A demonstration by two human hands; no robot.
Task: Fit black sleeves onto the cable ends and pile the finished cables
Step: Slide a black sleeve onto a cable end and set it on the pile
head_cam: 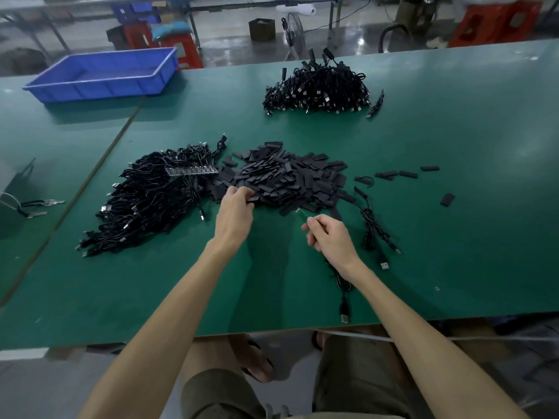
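A heap of flat black sleeves [290, 176] lies in the middle of the green table [453, 237]. My left hand [236, 213] reaches into the heap's near edge, its fingers curled on a sleeve. My right hand [329, 240] grips a black cable [343, 294] whose small green board end [302, 215] points toward the sleeves; the cable trails back to a USB plug near the table's front edge. A tangled pile of bare cables [151, 198] lies to the left. A second cable pile [317, 89] sits farther back.
A blue plastic tray [102, 75] stands at the back left. Two loose cables [375, 228] lie right of my right hand, and a few stray sleeves [408, 173] are scattered further right. Pliers [39, 207] rest on the left table.
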